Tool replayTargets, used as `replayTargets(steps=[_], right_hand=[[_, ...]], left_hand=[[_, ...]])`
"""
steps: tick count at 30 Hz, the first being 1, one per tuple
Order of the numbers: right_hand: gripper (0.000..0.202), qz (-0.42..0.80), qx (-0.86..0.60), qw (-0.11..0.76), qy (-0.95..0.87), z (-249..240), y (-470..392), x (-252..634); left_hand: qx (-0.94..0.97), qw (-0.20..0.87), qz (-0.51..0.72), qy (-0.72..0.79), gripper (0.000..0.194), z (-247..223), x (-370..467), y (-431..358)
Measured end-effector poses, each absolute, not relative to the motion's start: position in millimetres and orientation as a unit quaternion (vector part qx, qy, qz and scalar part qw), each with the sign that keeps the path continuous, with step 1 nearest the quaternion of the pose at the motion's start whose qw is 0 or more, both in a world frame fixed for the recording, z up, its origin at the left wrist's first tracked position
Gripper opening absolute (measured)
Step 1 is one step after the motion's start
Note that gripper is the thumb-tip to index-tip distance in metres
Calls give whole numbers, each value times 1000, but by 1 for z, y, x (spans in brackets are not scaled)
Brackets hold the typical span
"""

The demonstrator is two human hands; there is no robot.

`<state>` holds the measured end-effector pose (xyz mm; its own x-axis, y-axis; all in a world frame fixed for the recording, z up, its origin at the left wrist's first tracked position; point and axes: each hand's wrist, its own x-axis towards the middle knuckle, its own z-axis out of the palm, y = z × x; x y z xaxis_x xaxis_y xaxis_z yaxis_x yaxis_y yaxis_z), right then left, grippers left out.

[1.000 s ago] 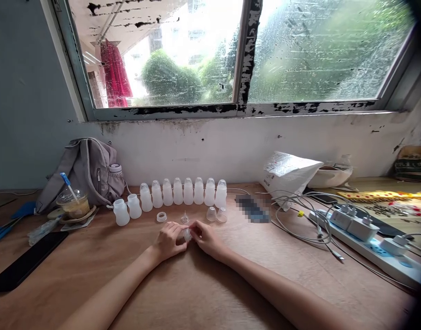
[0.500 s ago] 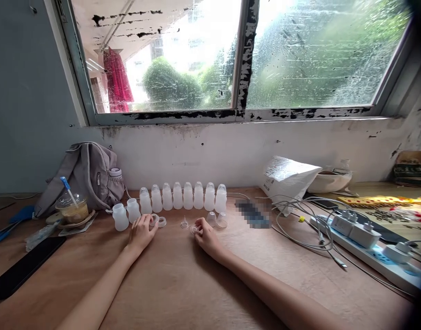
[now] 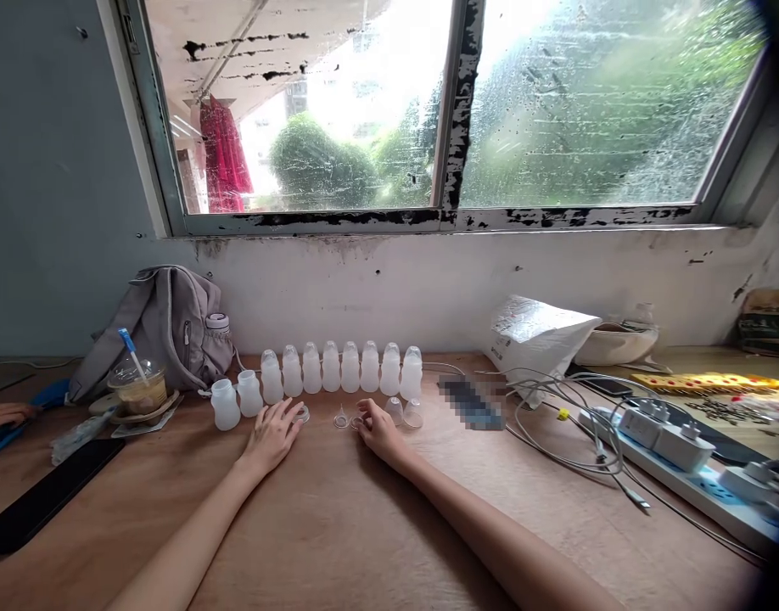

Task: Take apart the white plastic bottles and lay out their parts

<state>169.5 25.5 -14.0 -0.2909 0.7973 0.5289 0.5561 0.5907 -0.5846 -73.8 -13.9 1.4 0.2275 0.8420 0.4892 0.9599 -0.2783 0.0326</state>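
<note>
My left hand (image 3: 276, 431) lies palm down with its fingers apart, partly covering the white collar rings (image 3: 304, 414) beside it. My right hand (image 3: 380, 431) has its fingertips pinched on a clear bottle nipple (image 3: 355, 422) at the table surface. Just left of that, another clear nipple (image 3: 341, 419) stands on the table, tip up. Two clear dome caps (image 3: 395, 411) sit right of my right hand. Behind my hands runs a row of several frosted baby bottles (image 3: 350, 369) with clear caps. Two uncapped bottles (image 3: 226, 406) stand at its left end.
Another person's hand (image 3: 8, 414) is at the left edge, on a blue object. A black phone-like slab (image 3: 52, 496), an iced drink cup (image 3: 138, 386) and a grey backpack (image 3: 173, 331) stand left. Cables (image 3: 568, 450) and a power strip (image 3: 688, 475) lie right.
My left hand has shifted right and flattened over the rings. The nipple at my right hand is lower, by the table. Another person's hand has entered at the left edge.
</note>
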Motion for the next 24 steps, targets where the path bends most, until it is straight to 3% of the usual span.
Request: replayTargets(steps=[7,10,14,24], right_hand=[[25,55,-455,430,-778,-9,15,169],[23,13,-430,378,-820,-9,10,168],[18,-1,-371,300,-879,-10,5,166],[19,4,-369,301,-879,-11,6,166]], left_hand=[[-777,93,-202,-588,45,-9,-65,-14],[-773,74,-202,-597,46,-9,-66,-14],[-766,61,-199,-609,48,-9,-67,-14],[-775,90,-187,-596,42,-5,-76,-8]])
